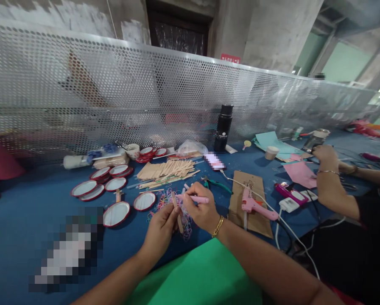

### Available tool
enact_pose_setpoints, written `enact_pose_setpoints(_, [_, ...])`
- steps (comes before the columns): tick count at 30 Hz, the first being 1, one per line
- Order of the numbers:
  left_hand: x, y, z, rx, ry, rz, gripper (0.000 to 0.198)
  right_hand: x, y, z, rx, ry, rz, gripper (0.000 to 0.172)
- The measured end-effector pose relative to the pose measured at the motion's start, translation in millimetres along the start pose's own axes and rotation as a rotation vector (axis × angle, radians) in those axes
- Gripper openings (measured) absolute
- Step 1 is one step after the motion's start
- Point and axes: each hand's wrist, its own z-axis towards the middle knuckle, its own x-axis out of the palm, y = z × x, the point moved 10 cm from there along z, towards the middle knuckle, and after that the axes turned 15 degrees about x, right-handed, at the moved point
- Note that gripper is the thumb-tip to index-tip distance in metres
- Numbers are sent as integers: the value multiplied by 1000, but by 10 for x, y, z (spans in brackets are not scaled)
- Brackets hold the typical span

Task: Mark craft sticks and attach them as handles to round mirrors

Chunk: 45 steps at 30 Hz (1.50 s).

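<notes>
Between the thumb and fingers of my left hand (162, 225) a wooden craft stick (180, 223) stands nearly upright. My right hand (201, 209) grips a pink marker pen (200, 199), whose tip end points at the stick; whether it touches I cannot tell. Both hands are close together above a tangle of coloured rubber bands (160, 206). Just left of them lies a round white disc with a red rim (144, 201). Behind them spreads a pile of craft sticks (167, 169). Green-handled pliers (220, 185) rest to the right of my right hand.
On brown cardboard (236, 203) sits a pink glue gun (256, 206) with cables nearby. More red-rimmed discs (115, 184) lie left. A black bottle (223, 127) stands before the perforated metal screen (123, 93). At right, a co-worker's arms (334, 182) reach over the table. Green material (196, 279) is below me.
</notes>
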Motion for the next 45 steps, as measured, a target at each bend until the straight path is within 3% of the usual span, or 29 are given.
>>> enact_pose_setpoints(45, [-15,-9,-8,-2,9,27,48,4,-5,-2,13,9,-17,18])
